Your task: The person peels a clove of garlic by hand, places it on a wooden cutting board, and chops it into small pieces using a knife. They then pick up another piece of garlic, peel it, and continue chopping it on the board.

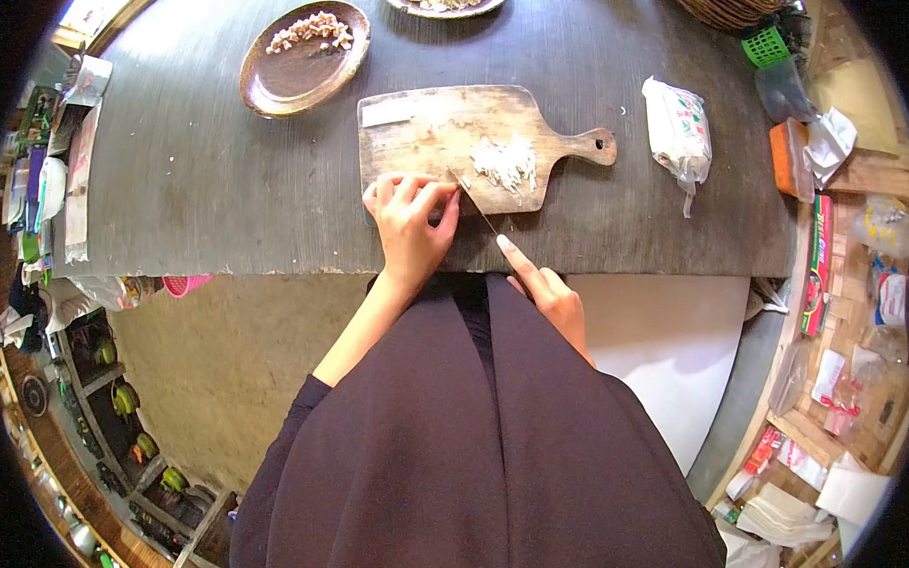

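A wooden cutting board (440, 128) lies on the dark table, its handle to the right. My left hand (414, 222) rests at the board's near edge with bent fingers pressed together; what they hold, if anything, is too small to tell. In my right hand (549, 297) is a knife (480, 212), its thin blade pointing up and left to the fingertips of my left hand. The index finger lies along the knife. A small pile of white chopped pieces (506, 165) sits on the board's right part. A pale flat strip (387, 112) lies at its upper left.
A brown plate (299, 81) with small chopped chunks (311, 33) stands at the upper left. Another plate (446, 10) holds pale pieces at the top. A white plastic packet (677, 130) lies right of the board. An orange sponge (782, 161) is near the right edge.
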`<state>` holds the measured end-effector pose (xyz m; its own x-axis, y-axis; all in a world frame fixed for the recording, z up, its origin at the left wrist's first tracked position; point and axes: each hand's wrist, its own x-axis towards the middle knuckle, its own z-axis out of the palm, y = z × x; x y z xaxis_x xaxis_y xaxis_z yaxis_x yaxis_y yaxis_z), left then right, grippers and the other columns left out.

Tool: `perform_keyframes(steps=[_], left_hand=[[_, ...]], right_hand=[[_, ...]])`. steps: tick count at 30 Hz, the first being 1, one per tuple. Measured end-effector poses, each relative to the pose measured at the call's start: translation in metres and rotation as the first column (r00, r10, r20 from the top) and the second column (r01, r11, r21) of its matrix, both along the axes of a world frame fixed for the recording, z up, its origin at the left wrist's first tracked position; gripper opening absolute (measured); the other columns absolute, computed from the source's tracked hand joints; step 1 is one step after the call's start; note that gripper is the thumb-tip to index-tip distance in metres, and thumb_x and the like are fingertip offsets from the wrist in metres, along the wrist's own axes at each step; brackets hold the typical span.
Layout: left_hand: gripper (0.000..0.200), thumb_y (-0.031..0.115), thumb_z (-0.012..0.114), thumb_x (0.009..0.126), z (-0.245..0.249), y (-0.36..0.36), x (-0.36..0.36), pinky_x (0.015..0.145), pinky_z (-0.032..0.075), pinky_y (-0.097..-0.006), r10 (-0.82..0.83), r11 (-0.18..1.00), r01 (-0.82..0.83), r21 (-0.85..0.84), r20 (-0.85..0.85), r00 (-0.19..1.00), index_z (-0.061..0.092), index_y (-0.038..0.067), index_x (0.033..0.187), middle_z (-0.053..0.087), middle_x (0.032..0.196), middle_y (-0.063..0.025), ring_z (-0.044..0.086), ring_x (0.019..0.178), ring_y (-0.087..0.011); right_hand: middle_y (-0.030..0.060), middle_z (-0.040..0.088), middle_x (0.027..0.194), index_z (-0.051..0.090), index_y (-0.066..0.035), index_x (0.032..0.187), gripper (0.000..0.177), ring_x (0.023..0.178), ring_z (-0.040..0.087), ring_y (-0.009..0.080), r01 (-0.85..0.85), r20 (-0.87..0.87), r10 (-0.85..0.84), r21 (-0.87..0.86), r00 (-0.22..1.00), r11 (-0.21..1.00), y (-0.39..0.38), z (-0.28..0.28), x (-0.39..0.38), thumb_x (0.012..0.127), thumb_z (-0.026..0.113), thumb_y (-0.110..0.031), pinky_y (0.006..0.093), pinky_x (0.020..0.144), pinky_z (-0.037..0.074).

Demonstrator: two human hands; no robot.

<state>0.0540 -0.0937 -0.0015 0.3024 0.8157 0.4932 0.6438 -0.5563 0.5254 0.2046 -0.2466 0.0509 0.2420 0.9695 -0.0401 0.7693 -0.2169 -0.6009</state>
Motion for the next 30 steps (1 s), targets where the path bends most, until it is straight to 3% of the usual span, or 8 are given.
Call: perform_keyframes(steps=[3, 7, 9, 16, 18, 25, 27, 30], left_hand=[[0.015, 0.014, 0.083, 0.076, -0.001, 0.001, -0.001, 0.097, 0.035, -0.0441, -0.002, 1.0, 0.002, 0.008, 0.007, 1.0, 0.075, 0.016, 0.089, 0.07, 0.095, 0.0005, 0.059, 0.103, -0.0263], [0.015, 0.014, 0.083, 0.076, -0.001, 0.0, -0.001, 0.097, 0.036, -0.0437, -0.004, 1.0, 0.004, 0.007, -0.001, 1.0, 0.075, 0.016, 0.089, 0.07, 0.095, 0.0004, 0.059, 0.103, -0.0267], [0.015, 0.014, 0.083, 0.076, -0.001, 0.001, -0.001, 0.097, 0.036, -0.0436, -0.006, 1.0, 0.006, 0.01, 0.002, 1.0, 0.075, 0.016, 0.089, 0.07, 0.095, 0.0005, 0.058, 0.103, -0.0268], [0.015, 0.015, 0.082, 0.076, 0.001, 0.0, -0.001, 0.097, 0.036, -0.0436, -0.002, 1.0, 0.002, -0.002, -0.007, 1.0, 0.074, 0.016, 0.089, 0.07, 0.095, 0.0003, 0.058, 0.103, -0.0273], [0.015, 0.015, 0.082, 0.076, 0.0, 0.0, -0.001, 0.097, 0.036, -0.0437, -0.004, 1.0, 0.004, -0.002, -0.008, 1.0, 0.074, 0.016, 0.089, 0.07, 0.095, 0.0002, 0.058, 0.103, -0.0273], [0.015, 0.013, 0.082, 0.076, -0.002, 0.001, 0.0, 0.098, 0.036, -0.0435, -0.011, 1.0, 0.011, 0.002, 0.015, 1.0, 0.073, 0.015, 0.088, 0.07, 0.095, -0.0003, 0.059, 0.103, -0.0268], [0.015, 0.013, 0.082, 0.076, -0.002, 0.001, -0.001, 0.098, 0.036, -0.0433, -0.01, 1.0, 0.01, 0.002, 0.016, 1.0, 0.073, 0.015, 0.088, 0.07, 0.095, -0.0003, 0.059, 0.103, -0.0267], [0.015, 0.012, 0.082, 0.076, -0.002, 0.0, -0.001, 0.098, 0.036, -0.043, -0.007, 1.0, 0.007, 0.011, 0.014, 1.0, 0.073, 0.015, 0.088, 0.07, 0.095, 0.0, 0.06, 0.102, -0.0266]], right_hand=[[0.0081, 0.05, 0.071, 0.054, -0.038, 0.15, 0.056, 0.057, 0.061, 0.0302, 0.006, 0.044, -0.009, 0.074, 0.999, 0.997, -0.001, -0.012, 0.002, 0.097, 0.069, -0.027, 0.0451, 0.056, 0.053], [0.0079, 0.049, 0.07, 0.054, -0.038, 0.15, 0.055, 0.057, 0.061, 0.0297, -0.001, 0.049, -0.003, 0.084, 0.999, 0.996, -0.006, -0.006, 0.002, 0.098, 0.069, -0.027, 0.0446, 0.056, 0.053], [0.0143, 0.054, 0.073, 0.058, -0.027, 0.148, 0.059, 0.063, 0.06, 0.0326, -0.003, -0.012, 0.003, -0.018, 1.0, 1.0, -0.007, 0.002, 0.001, 0.093, 0.072, -0.011, 0.042, 0.063, 0.05], [0.0138, 0.053, 0.072, 0.059, -0.028, 0.147, 0.059, 0.063, 0.061, 0.0317, -0.003, -0.03, 0.004, 0.036, 1.0, 0.999, -0.009, -0.004, -0.001, 0.092, 0.071, -0.011, 0.0421, 0.063, 0.051], [0.0079, 0.051, 0.072, 0.053, -0.04, 0.15, 0.056, 0.059, 0.063, 0.0306, 0.007, -0.009, -0.007, 0.052, 1.0, 0.999, -0.01, -0.005, -0.001, 0.098, 0.069, -0.026, 0.0455, 0.058, 0.054], [0.0084, 0.051, 0.073, 0.053, -0.039, 0.15, 0.056, 0.059, 0.063, 0.0316, 0.014, 0.026, -0.013, -0.009, 1.0, 1.0, -0.002, 0.003, -0.002, 0.098, 0.068, -0.025, 0.0465, 0.059, 0.054], [0.0139, 0.051, 0.073, 0.058, -0.028, 0.148, 0.057, 0.062, 0.059, 0.0326, 0.012, -0.035, -0.012, 0.006, 0.999, 1.0, 0.001, 0.002, -0.002, 0.095, 0.07, -0.013, 0.0427, 0.062, 0.049], [0.0137, 0.052, 0.073, 0.058, -0.029, 0.149, 0.057, 0.062, 0.059, 0.0317, -0.008, 0.0, 0.008, 0.044, 1.0, 0.999, -0.005, -0.006, 0.0, 0.095, 0.07, -0.013, 0.0424, 0.062, 0.049]])
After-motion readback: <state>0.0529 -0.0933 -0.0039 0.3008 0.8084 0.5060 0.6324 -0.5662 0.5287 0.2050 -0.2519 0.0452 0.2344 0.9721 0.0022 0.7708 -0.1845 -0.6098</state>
